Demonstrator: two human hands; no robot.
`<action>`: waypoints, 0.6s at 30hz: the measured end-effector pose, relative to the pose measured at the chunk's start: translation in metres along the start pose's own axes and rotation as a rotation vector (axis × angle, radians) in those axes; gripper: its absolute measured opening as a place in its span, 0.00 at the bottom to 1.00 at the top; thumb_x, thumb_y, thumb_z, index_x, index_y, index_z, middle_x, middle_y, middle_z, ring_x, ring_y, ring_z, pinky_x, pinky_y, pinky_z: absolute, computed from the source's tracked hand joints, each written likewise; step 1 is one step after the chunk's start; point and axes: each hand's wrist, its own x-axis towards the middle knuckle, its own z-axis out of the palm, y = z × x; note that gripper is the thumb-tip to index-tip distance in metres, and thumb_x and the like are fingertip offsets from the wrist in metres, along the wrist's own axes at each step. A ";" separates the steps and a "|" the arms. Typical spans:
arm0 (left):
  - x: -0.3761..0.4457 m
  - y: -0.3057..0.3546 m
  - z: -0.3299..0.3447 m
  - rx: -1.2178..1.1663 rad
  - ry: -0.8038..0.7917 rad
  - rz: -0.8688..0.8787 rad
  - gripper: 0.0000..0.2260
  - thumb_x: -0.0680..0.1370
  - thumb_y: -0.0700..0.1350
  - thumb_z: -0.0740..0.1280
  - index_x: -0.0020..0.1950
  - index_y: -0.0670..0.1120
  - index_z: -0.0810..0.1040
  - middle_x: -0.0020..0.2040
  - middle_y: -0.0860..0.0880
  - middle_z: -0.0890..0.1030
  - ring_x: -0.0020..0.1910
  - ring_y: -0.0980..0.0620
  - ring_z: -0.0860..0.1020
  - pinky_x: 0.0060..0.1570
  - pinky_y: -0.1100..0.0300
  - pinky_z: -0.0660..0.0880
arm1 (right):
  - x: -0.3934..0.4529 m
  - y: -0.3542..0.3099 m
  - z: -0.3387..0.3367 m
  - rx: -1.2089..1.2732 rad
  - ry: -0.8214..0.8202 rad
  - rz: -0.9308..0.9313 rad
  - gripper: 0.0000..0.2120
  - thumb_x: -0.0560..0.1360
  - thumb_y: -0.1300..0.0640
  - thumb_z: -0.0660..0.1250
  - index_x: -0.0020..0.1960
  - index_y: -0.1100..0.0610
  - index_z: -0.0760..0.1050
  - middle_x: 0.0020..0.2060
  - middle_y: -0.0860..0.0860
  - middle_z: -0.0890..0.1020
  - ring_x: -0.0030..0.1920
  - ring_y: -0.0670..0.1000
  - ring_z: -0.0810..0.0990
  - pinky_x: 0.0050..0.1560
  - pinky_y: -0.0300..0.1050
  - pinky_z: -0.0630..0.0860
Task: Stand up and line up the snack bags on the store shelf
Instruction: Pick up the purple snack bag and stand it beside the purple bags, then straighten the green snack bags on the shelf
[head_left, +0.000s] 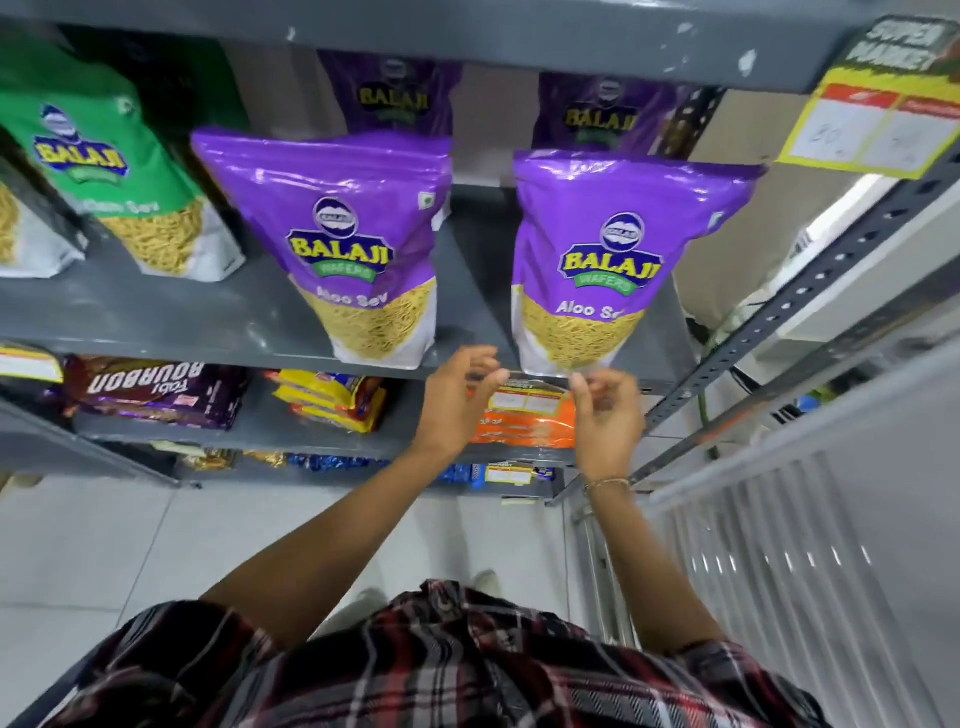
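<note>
Two glossy purple Aloo Sev snack bags stand upright at the front edge of the grey metal shelf (156, 322): one (340, 244) up and left of the left hand (457, 400), the other (602, 260) just above the right hand (605, 410). Both hands hover just below the shelf edge, fingers loosely curled, grasping nothing.

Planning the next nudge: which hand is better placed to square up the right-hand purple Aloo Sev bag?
Right, probably. The right hand hovers open just below the right-hand purple bag, while the left hand sits under the gap between bags.
</note>
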 end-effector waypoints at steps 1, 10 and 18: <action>-0.008 -0.006 -0.011 0.028 0.042 -0.020 0.07 0.76 0.46 0.68 0.53 0.49 0.78 0.44 0.52 0.82 0.41 0.66 0.79 0.46 0.65 0.76 | -0.014 -0.003 0.015 0.002 -0.090 -0.005 0.05 0.72 0.52 0.69 0.42 0.49 0.73 0.38 0.56 0.79 0.39 0.54 0.77 0.44 0.51 0.76; -0.002 -0.077 -0.188 0.136 0.484 -0.161 0.10 0.79 0.50 0.63 0.49 0.45 0.78 0.38 0.49 0.80 0.35 0.53 0.77 0.40 0.63 0.73 | -0.095 -0.063 0.185 -0.101 -0.905 -0.127 0.05 0.73 0.56 0.69 0.43 0.58 0.76 0.30 0.41 0.76 0.30 0.35 0.75 0.36 0.28 0.70; 0.099 -0.115 -0.362 0.226 0.252 -0.198 0.37 0.72 0.42 0.73 0.72 0.36 0.54 0.65 0.39 0.66 0.62 0.57 0.74 0.55 0.66 0.72 | -0.090 -0.130 0.347 -0.090 -0.772 -0.197 0.19 0.72 0.59 0.70 0.60 0.62 0.72 0.55 0.61 0.79 0.54 0.54 0.78 0.57 0.49 0.75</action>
